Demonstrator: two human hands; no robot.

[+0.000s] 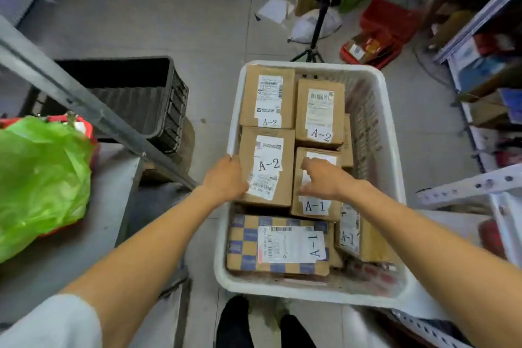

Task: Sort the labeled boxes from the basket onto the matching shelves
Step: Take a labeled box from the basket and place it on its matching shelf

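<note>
In the basket (375, 87), the left hand (224, 178) clasps an A-2 box (268, 164) by its left edge. The right hand (324, 178) lies curled on an A-1 box (315, 206), grip unclear. Tight-packed neighbours could snag a lift.

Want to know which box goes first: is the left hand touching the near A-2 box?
Touching. The head view shows the left hand lapped over the left edge of the near A-2 box, with no gap between them.

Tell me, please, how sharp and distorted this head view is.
Head view: sharp at centre, where the big A-2 label and A-1 label in the white basket read clearly; blurred toward the edges, as at the right-hand shelves; wide-angle bending curves the basket's rim; light soft, no glare.
</note>
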